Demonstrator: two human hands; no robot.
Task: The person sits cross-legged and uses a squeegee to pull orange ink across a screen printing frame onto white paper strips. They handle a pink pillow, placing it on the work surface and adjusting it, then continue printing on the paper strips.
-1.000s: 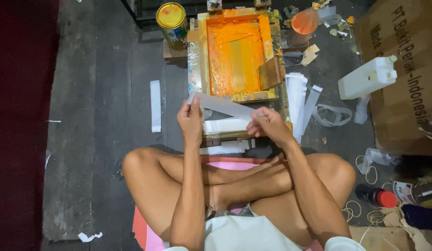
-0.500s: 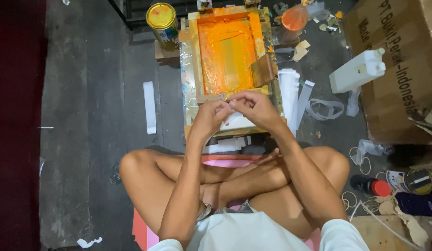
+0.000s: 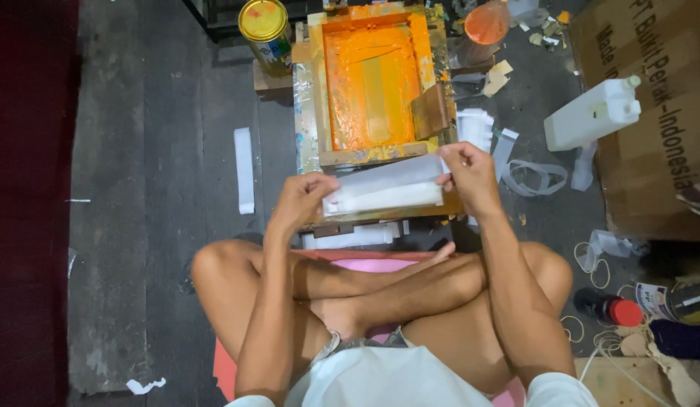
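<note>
Both your hands pinch a clear plastic bag [image 3: 384, 190] by its ends, left hand [image 3: 303, 200] closed on the near-left corner, right hand [image 3: 468, 172] on the far-right one. Its long axis runs side to side, just in front of the orange-inked screen frame [image 3: 372, 83]. A yellow-lidded can [image 3: 264, 29] stands left of that frame.

A printing frame [image 3: 372, 83] lies on the floor [image 3: 161, 226] ahead of the crossed legs. A tin [image 3: 264, 30] stands at its far left corner, a jug [image 3: 595, 113] well to its right, beside a cardboard box [image 3: 651, 128]. A paper strip [image 3: 244, 169] lies left of the frame.
</note>
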